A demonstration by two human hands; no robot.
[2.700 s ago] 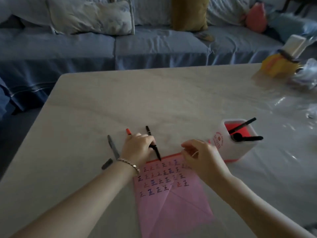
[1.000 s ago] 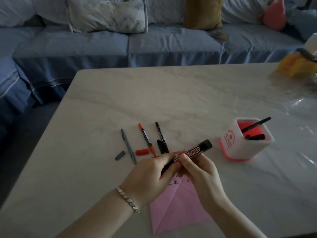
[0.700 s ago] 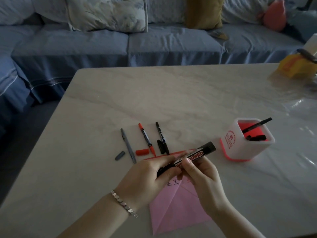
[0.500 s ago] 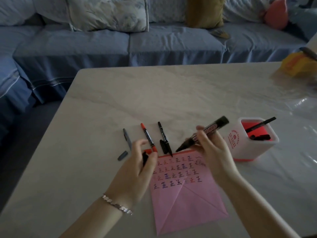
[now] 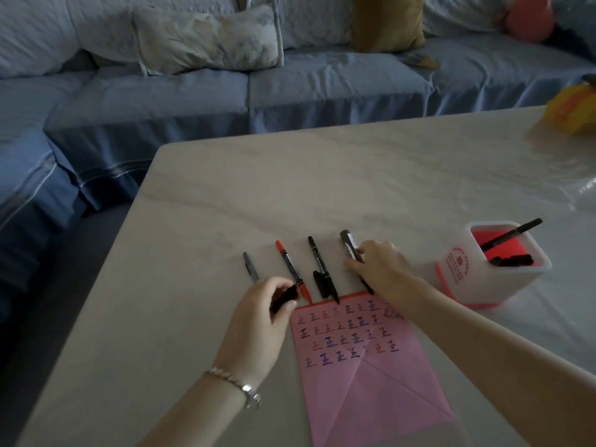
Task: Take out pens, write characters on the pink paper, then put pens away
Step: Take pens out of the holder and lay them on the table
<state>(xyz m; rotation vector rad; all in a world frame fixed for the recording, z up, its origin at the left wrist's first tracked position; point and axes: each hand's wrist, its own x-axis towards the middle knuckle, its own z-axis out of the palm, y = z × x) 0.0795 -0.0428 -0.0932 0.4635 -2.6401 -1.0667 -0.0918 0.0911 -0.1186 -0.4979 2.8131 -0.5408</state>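
Marker under R fingers, cap in L.

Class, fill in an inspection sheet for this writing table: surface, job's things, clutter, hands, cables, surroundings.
Surface: pale marble-look table.
Job's things: pink paper with rows of characters; grey pen, red pen, black pen lying side by side; pen holder holding more pens.
Clutter: yellow object at far right edge.
Hands: left hand holds a black cap; right hand lays the thick marker down.
Cables: nothing seen.
Surroundings: blue sofa with cushions.
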